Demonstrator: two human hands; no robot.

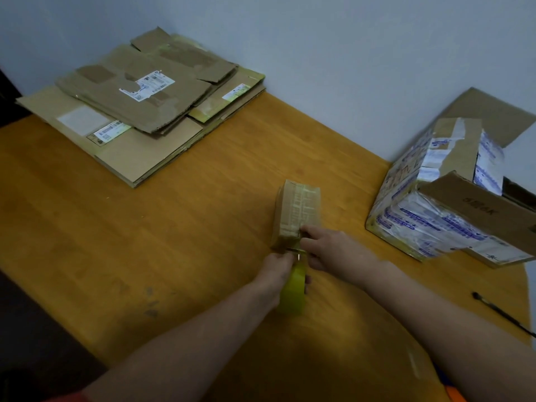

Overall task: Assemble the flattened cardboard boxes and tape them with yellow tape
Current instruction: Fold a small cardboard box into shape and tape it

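A small assembled cardboard box lies on the wooden table, with pale tape along its top. My left hand grips a roll of yellow tape just in front of the box's near end. My right hand rests at the box's near end, fingers on the tape strip where it meets the cardboard. A short stretch of tape runs from the roll up to the box. A stack of flattened cardboard boxes lies at the far left by the wall.
Assembled boxes with blue-and-white printed tape stand at the right edge, flaps open. A dark pen-like tool lies near the right front of the table. The wall runs behind the table; the dark floor shows at the left.
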